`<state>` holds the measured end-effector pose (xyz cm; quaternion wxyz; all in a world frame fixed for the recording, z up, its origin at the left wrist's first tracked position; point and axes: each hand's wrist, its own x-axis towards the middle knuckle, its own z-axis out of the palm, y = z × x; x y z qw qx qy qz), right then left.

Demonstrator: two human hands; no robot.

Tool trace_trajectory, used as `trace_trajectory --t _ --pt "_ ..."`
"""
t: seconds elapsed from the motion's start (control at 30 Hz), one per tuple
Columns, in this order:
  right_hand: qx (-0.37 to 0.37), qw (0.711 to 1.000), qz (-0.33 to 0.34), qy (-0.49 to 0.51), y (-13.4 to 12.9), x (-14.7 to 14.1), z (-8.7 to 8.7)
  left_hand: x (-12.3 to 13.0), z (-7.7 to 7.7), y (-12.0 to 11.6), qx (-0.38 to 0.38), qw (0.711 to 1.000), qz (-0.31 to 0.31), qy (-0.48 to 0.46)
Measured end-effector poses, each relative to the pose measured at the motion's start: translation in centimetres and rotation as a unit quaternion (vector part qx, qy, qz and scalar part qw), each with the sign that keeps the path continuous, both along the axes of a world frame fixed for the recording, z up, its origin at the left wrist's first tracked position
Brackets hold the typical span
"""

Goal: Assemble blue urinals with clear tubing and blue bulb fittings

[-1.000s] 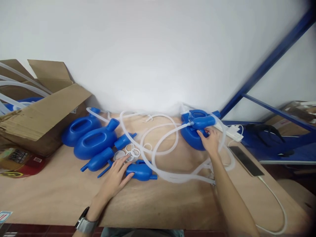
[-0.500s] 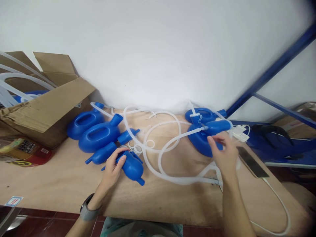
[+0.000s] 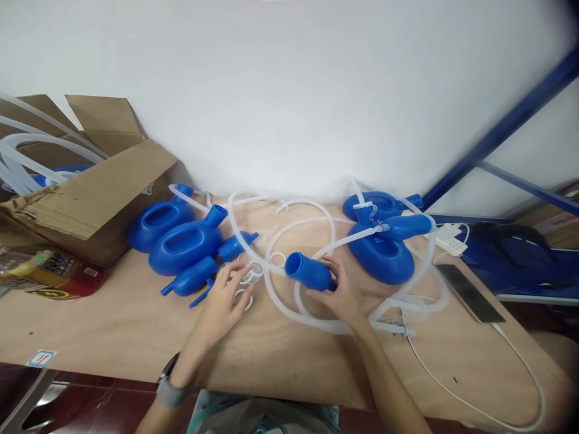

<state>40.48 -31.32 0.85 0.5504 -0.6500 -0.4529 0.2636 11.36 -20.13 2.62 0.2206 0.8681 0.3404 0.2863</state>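
Note:
My right hand point(image 3: 340, 292) grips a blue bottle-shaped funnel point(image 3: 310, 271) by its narrower end, with its round open mouth turned left. My left hand point(image 3: 226, 300) is at several white rings point(image 3: 253, 273) on the table, its fingers curved and apart around them; whether it touches one is unclear. Two more blue funnels, one point(image 3: 194, 277) nearer and one point(image 3: 236, 246) behind it, lie left of the rings. Beyond them stand blue jugs with handle holes point(image 3: 183, 256). At the right, clear tubing point(image 3: 319, 328) joins another blue funnel point(image 3: 409, 227) lying over blue jugs point(image 3: 384, 262).
A cardboard box point(image 3: 104, 187) with tubing inside stands at the left on the wooden table point(image 3: 280, 367), a red and yellow bottle point(image 3: 58, 274) before it. A phone point(image 3: 470, 292) with a cable and a white power strip point(image 3: 447, 238) lie at the right.
The blue funnel has passed from my left hand to my right hand, which has come left from the right-hand jugs. My left hand has moved slightly right, to the rings.

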Motion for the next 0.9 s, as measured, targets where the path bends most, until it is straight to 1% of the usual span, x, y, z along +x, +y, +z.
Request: trace_trajectory --t 0.03,0.1,0.17,0.23,0.3,0.37,0.43,0.5,0.57,0.67,0.7,0.73,0.8,0.83,0.9 --pt "0.001 1.000 -0.022 0.012 -0.2 0.3 -0.2 -1.4 -0.7 0.3 0.030 0.998 -0.014 0.059" --pt "0.010 0.998 -0.059 0.016 -0.5 0.5 -0.5 -3.5 -2.3 0.5 0.083 0.982 -0.061 0.157" --pt "0.023 0.996 -0.081 0.014 -0.5 0.6 -0.7 -4.3 -3.8 0.4 0.118 0.966 -0.082 0.216" --pt "0.038 0.996 -0.085 0.014 -0.5 0.6 -0.8 -4.2 -4.8 0.3 0.134 0.959 -0.078 0.237" --pt "0.045 0.996 -0.077 0.010 -0.6 0.6 -0.7 -3.6 -5.3 0.5 0.143 0.958 -0.068 0.240" --pt "0.041 0.997 -0.067 0.001 -0.7 0.6 -0.6 -2.9 -5.5 0.9 0.146 0.957 -0.066 0.242" --pt "0.035 0.997 -0.062 -0.004 -0.8 0.7 -0.4 -2.4 -5.3 1.2 0.144 0.955 -0.074 0.250" --pt "0.036 0.997 -0.061 -0.005 -0.8 0.7 -0.4 -2.1 -4.7 1.3 0.137 0.952 -0.088 0.258" --pt "0.041 0.997 -0.059 -0.003 -0.8 0.7 -0.5 -1.8 -3.3 1.3 0.116 0.955 -0.123 0.244" --pt "0.039 0.998 -0.048 -0.001 -0.8 0.6 -0.5 -1.0 0.2 1.2 0.032 0.965 -0.198 0.170" --pt "0.034 0.999 -0.042 -0.004 -0.8 0.6 -0.5 -0.5 1.5 1.1 -0.001 0.967 -0.211 0.140" --pt "0.030 0.999 -0.036 -0.009 -0.9 0.5 -0.5 0.1 2.7 1.0 -0.029 0.971 -0.212 0.108" --pt "0.026 0.999 -0.023 -0.022 -1.0 0.4 -0.5 1.7 4.5 0.8 -0.062 0.980 -0.186 0.036" --pt "0.028 0.999 -0.016 -0.029 -1.0 0.2 -0.4 2.5 5.0 0.7 -0.072 0.983 -0.171 0.002" --pt "0.034 0.999 -0.004 -0.037 -1.1 0.0 -0.5 4.0 5.2 0.5 -0.092 0.982 -0.159 -0.046"
